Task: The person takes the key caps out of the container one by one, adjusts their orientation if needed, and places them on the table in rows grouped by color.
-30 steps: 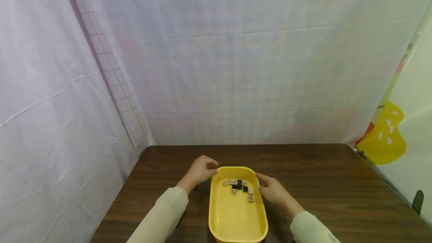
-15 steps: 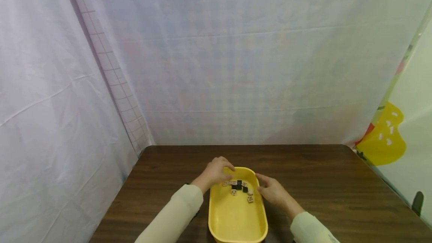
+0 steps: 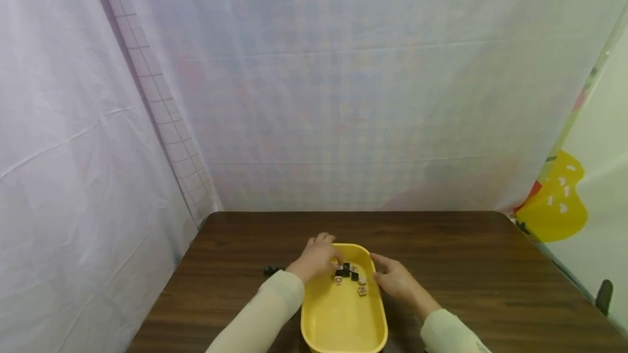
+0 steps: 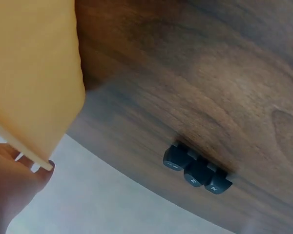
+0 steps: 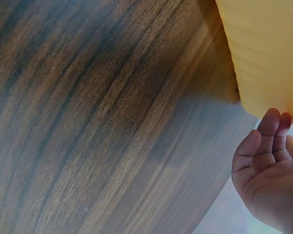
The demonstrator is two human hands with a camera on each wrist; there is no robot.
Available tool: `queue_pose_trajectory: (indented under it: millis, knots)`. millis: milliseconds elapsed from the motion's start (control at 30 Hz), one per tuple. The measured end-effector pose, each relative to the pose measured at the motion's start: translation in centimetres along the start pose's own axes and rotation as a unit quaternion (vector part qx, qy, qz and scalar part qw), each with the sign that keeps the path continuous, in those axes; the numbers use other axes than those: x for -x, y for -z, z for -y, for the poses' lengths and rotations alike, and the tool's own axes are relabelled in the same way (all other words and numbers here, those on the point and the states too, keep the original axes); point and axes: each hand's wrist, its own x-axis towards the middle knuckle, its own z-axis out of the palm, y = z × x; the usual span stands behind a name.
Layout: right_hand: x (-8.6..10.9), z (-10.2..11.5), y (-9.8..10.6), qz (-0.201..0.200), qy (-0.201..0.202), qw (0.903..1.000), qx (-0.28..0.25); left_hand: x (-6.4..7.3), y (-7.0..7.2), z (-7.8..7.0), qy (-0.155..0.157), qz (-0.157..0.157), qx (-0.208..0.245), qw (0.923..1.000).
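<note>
A yellow plastic tub (image 3: 343, 320) stands at the table's front middle. Several black keycaps (image 3: 346, 270) and several pale, square pieces (image 3: 362, 291) lie in its far end. My left hand (image 3: 318, 259) reaches over the far left rim, its fingers bent down into the tub near the pieces; its fingertips are partly hidden, so whether it pinches one does not show. My right hand (image 3: 396, 279) grips the far right rim, thumb on top and fingers against the outer wall (image 5: 241, 73). Three joined black keycaps (image 4: 198, 170) lie on the table left of the tub.
The dark wood-grain table (image 3: 466, 266) extends around the tub on both sides. White curtains (image 3: 343, 124) hang behind it and at the left. A dark rounded object (image 3: 604, 296) stands by the right edge.
My left hand has moved rightwards from beside the tub's left rim to over its inside. The right hand stays on the rim. The black keycaps on the table have come into view.
</note>
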Motion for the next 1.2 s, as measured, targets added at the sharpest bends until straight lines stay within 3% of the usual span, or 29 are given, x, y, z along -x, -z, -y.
queue_pose_trajectory:
  millis: [200,500,1000,1200]
  knots:
    - [0.1,0.1,-0.1,0.001,0.002,1.0,0.001,0.2,-0.3,-0.5,-0.03,0.009,-0.078,0.9965]
    - [0.1,0.1,0.0,0.004,0.005,1.0,0.004,0.4,-0.4,-1.0,-0.025,0.016,-0.123,0.992]
    - [0.0,0.1,0.1,0.006,0.0,0.9999,0.008,0.4,-0.7,-1.3,-0.036,0.023,-0.153,0.9873]
    - [-0.1,0.0,0.1,0.005,0.006,0.9999,0.007,0.3,-0.6,-1.1,-0.037,0.014,-0.133,0.9903]
